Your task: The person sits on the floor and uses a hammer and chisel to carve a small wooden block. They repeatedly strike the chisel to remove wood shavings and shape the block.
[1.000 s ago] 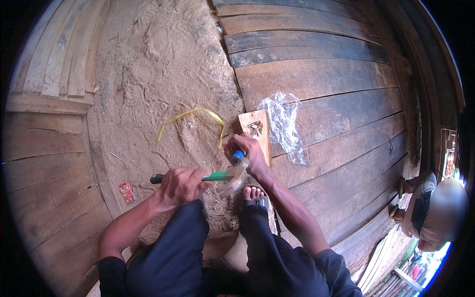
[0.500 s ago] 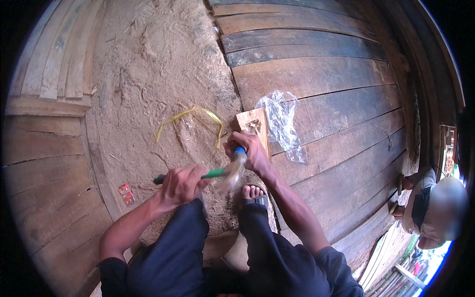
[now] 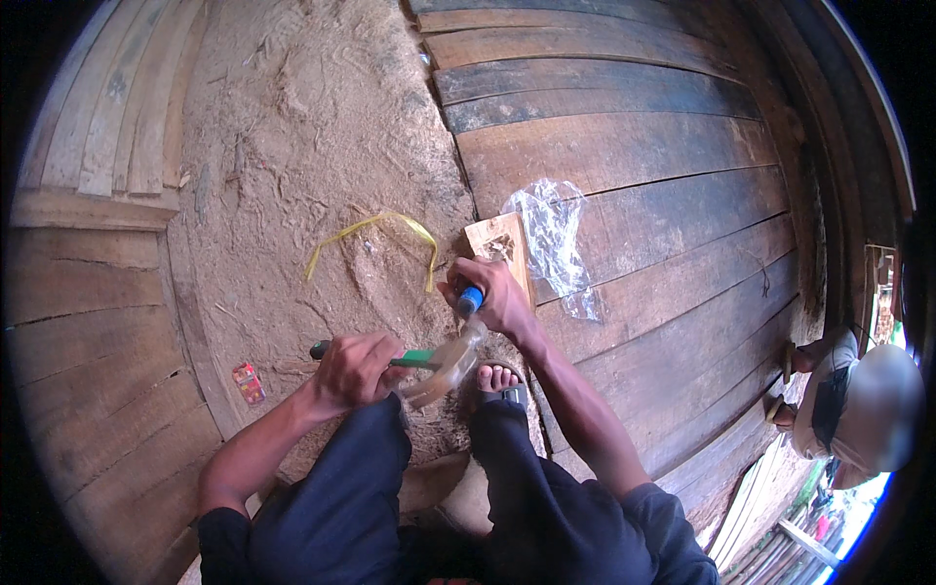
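Observation:
My left hand (image 3: 358, 372) is closed round the green handle of a claw hammer (image 3: 421, 359). The hammer's metal head, smeared by motion, is just below the blue handle end of a chisel (image 3: 470, 300). Wrapped round that chisel is my right hand (image 3: 497, 295), which hides its blade. Beyond the right hand lies a pale wooden block (image 3: 517, 255) with a rough hollow cut into its top and chips in it. Part of the block is covered by my hand.
Crumpled clear plastic (image 3: 556, 234) lies beside the block on the plank boards (image 3: 673, 224). A yellow strip (image 3: 375, 220) and a small red packet (image 3: 249, 384) rest on the dirt ground (image 3: 292, 146). My sandalled foot (image 3: 501, 379) is under the hammer. Another person (image 3: 840, 409) is at far right.
The hammer head has moved slightly down, away from the chisel's end, and more of the blue handle shows. My right hand and the block have stayed nearly in place.

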`<state>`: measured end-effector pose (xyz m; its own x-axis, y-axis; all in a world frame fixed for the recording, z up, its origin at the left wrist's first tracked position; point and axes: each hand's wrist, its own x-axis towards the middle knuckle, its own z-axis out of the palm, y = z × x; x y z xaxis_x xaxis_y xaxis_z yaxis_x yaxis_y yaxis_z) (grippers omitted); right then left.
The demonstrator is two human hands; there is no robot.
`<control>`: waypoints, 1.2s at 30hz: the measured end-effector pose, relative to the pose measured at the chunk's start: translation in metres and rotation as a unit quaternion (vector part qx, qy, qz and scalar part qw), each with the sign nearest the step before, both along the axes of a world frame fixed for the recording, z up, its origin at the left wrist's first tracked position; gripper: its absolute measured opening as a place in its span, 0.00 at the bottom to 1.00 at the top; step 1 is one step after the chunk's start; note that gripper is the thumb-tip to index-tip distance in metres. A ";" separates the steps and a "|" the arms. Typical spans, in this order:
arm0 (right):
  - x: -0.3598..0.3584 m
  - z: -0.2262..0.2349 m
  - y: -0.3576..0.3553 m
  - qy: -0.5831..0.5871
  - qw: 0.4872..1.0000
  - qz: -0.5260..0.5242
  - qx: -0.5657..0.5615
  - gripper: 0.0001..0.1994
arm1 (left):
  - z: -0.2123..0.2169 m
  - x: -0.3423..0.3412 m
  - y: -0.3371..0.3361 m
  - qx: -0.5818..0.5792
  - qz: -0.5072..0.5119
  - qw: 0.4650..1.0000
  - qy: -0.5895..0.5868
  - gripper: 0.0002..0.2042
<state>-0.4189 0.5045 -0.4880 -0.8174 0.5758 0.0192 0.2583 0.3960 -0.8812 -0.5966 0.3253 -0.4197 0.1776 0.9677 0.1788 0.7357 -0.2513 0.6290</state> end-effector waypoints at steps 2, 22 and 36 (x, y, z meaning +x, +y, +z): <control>0.000 0.007 0.003 -0.017 0.999 0.016 -0.039 0.09 | -0.002 0.001 0.002 -0.051 0.024 0.998 0.034 0.15; 0.001 0.012 0.024 0.006 0.994 0.093 -0.059 0.13 | 0.003 0.008 0.010 -0.067 0.063 0.995 -0.034 0.17; 0.004 0.006 0.014 0.021 0.996 0.083 -0.012 0.09 | 0.000 -0.001 0.003 0.020 0.012 0.998 -0.062 0.18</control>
<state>-0.4149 0.5182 -0.4822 -0.8997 0.4343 0.0431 0.1539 0.4082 -0.8998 -0.5980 0.3287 -0.4194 0.1278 0.9632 0.2364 0.6595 -0.2605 0.7051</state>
